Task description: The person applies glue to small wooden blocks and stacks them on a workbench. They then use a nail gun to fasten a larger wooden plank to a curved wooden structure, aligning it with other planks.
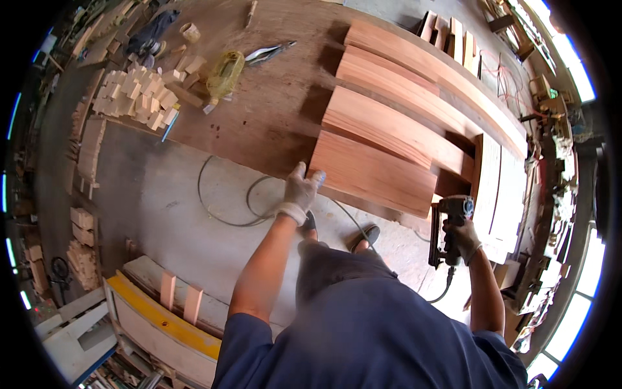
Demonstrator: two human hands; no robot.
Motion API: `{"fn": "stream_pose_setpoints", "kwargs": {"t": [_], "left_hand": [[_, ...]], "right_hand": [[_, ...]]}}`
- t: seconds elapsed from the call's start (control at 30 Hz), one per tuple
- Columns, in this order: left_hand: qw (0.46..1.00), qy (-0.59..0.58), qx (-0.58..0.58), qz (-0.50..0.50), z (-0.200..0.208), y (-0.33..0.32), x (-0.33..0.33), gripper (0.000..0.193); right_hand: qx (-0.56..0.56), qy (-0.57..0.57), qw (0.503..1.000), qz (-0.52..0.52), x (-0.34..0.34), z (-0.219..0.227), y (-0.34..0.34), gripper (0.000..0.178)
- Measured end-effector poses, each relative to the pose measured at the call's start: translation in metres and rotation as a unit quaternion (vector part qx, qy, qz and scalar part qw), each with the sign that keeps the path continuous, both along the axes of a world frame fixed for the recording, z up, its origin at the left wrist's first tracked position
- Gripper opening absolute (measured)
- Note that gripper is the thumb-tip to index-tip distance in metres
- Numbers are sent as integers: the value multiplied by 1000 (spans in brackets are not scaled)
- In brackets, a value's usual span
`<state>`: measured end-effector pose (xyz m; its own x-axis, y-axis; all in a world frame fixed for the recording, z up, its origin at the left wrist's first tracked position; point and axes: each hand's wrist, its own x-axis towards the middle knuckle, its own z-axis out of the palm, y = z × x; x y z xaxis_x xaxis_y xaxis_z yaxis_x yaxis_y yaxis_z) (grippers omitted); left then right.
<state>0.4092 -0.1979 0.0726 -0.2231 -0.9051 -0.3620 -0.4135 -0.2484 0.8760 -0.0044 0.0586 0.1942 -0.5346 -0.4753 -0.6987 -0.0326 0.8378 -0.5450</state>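
Note:
My left hand point(300, 192), in a pale work glove, grips the left end of the nearest reddish wooden board point(372, 174) at its near corner. My right hand point(462, 238), gloved too, is closed around the handle of a black nail gun point(447, 223). The tool is upright by the right end of that board, and a hose point(444, 288) hangs from its base. Beyond the nearest board, several similar boards point(395, 126) lie side by side on the brown worktable point(259, 133). An upright wooden piece point(478, 165) stands across their right ends.
Small wood blocks point(139, 94) are heaped at the table's far left, near a yellow plastic jug point(225, 72) and a cup point(190, 32). A hose point(223, 222) loops on the concrete floor. A yellow-edged bench point(162, 318) stands at lower left.

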Motion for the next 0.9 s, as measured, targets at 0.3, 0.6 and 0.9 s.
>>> {"fn": "stream_pose_setpoints", "kwargs": {"t": [0.3,0.6,0.9], "left_hand": [[999,38,-31,23,19,-11,8,77],[999,7,6,-45,-2,-56,-8,55],[986,77,149,15,28,-60,-4,61]], "right_hand": [[51,-15,997,-47,7,13,-17,24],[88,-21,994,-60,17,28,-38,26],[96,-33,993,-60,17,30,-40,29]]}}
